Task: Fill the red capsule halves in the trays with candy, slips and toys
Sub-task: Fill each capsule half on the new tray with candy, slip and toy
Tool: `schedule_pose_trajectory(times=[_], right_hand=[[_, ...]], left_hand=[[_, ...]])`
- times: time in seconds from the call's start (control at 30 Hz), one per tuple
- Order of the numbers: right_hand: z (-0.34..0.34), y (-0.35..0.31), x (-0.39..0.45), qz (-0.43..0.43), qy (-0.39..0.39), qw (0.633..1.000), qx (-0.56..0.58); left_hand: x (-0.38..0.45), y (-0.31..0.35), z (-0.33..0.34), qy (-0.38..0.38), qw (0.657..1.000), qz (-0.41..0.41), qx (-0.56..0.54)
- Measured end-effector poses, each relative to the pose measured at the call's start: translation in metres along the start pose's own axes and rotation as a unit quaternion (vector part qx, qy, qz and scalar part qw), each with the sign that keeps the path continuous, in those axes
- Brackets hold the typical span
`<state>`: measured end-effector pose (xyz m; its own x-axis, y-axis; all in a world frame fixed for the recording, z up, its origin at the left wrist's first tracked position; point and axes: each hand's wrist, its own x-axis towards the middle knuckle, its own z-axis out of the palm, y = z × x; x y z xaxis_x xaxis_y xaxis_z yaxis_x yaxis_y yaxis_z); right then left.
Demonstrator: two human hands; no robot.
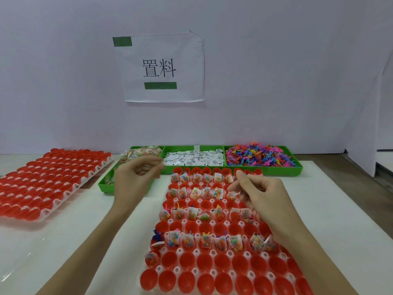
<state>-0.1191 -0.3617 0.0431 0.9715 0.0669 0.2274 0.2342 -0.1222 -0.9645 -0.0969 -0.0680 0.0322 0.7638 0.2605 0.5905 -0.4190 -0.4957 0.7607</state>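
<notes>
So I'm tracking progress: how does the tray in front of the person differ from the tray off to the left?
The front tray lies flat, alternate rows of its red halves holding candy packets, slips and toys. The left tray sits tilted, one edge on a green bin, its halves seemingly unfilled. Both are white trays of red capsule halves.

Glossy red plastic capsule halves (207, 262) sit in translucent plastic tray (247, 255).

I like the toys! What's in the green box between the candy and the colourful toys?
Head view: the white paper slips fill the middle bin, between the candy and the toys.
</notes>
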Motion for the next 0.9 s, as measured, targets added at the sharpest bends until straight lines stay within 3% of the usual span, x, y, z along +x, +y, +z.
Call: schedule_pose_trajectory(times=[0.1, 0.23, 0.4, 0.5, 0.9], right_hand=[[-0.001, 0.001, 0.000, 0.001, 0.002, 1.000, -0.011], [-0.001, 0.004, 0.000, -0.004, 0.009, 1.000, -0.029], [-0.002, 0.003, 0.000, -0.026, 0.007, 0.996, -0.084], [-0.002, -0.005, 0.011, -0.029, -0.018, 0.988, -0.152], [0.037, 0.014, 0.166, -0.090, -0.111, 0.868, -0.475]], left_hand=[[-0.026, 0.016, 0.016, -0.069, 0.995, -0.010, -0.073], [-0.040, 0.018, 0.024, -0.118, 0.991, 0.039, -0.050], [-0.041, 0.005, 0.010, -0.111, 0.986, 0.120, 0.031], [-0.036, 0.000, 0.007, -0.093, 0.987, 0.128, 0.030], [-0.033, -0.013, 0.001, -0.084, 0.987, 0.133, 0.033]])
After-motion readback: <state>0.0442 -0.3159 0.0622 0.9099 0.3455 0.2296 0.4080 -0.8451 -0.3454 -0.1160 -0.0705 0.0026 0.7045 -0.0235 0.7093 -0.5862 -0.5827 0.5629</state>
